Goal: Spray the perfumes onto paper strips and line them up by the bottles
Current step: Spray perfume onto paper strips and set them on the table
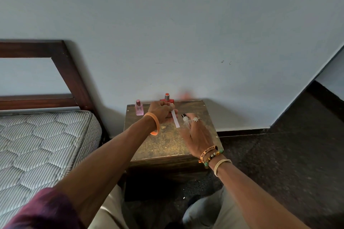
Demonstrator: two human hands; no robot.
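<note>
A paper strip [175,119] hangs pinched in the fingers of the left hand [160,111], above the far part of a small wooden table [167,143]. The right hand [195,134] is closed around a clear bottle [186,120] with a dark cap, held just beside the strip's lower end. A red bottle [167,99] stands behind the left hand by the wall, and a pink bottle [139,108] stands at the table's far left corner.
</note>
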